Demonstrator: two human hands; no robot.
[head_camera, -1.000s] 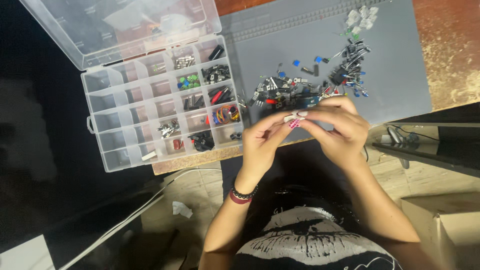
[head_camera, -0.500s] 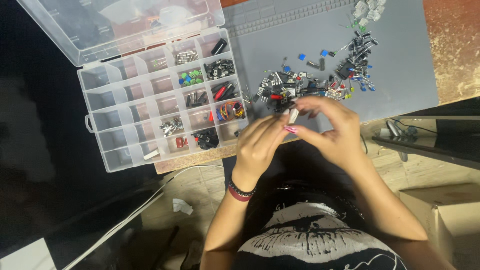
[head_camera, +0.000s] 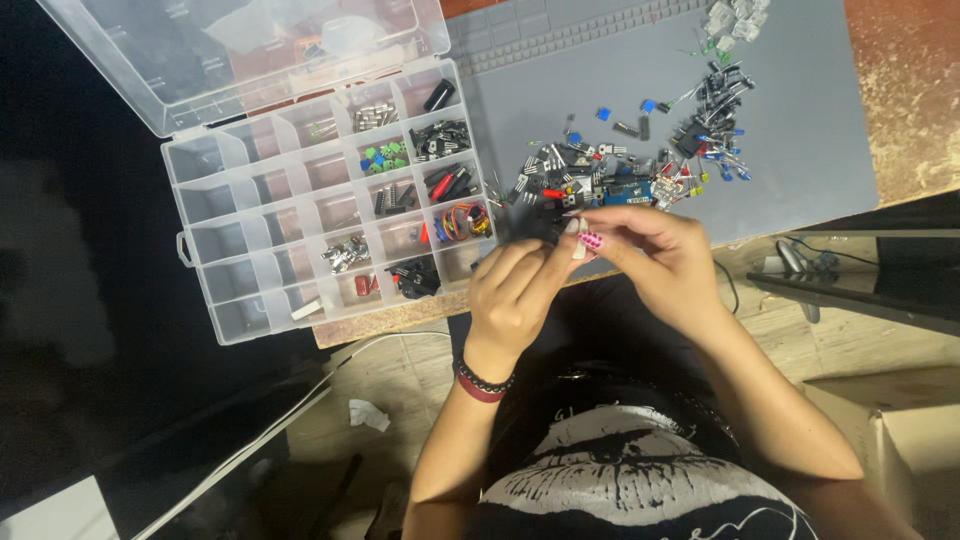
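Item one, far left: your clear plastic organiser box (head_camera: 250, 250), lid (head_camera: 200, 50) thrown open and lying flat above it; most left-hand compartments bare, the right-hand columns holding small parts: green pieces (head_camera: 383, 157), black pieces (head_camera: 440, 138), red-and-black pieces (head_camera: 447, 184), a coil of coloured wire (head_camera: 462, 220), silver metal bits (head_camera: 345, 253).

Item two, below the box: a white cable (head_camera: 250, 445) across the floor; a crumpled white scrap (head_camera: 368, 414) just beside it.

Item three, centre: your left hand (head_camera: 515, 295), a dark beaded band (head_camera: 482, 383) at the wrist, raised at the near edge of the tabletop (head_camera: 900, 100); its fingers (head_camera: 545, 255) are curled and pressed together at the tips against those of the other hand.

Item four, between the two hands: a small dark component (head_camera: 545, 220), pinched there (too small and shadowed to tell its kind).

Item five: your right hand (head_camera: 660, 260), pink-painted nails (head_camera: 592, 240); its fingers (head_camera: 610, 222) closed in a pinch, meeting the left hand's tips over the component.

Item six, behind the hands: a grey work mat (head_camera: 800, 150) on the tabletop, carrying a loose scatter of electronic parts (head_camera: 620, 180): black, blue, red, silver-legged; clear pieces (head_camera: 735, 15) at its top edge.

Item seven, far right: a dark flat device (head_camera: 870, 270) at the edge of the tabletop; a cardboard box (head_camera: 920, 450) on the floor.
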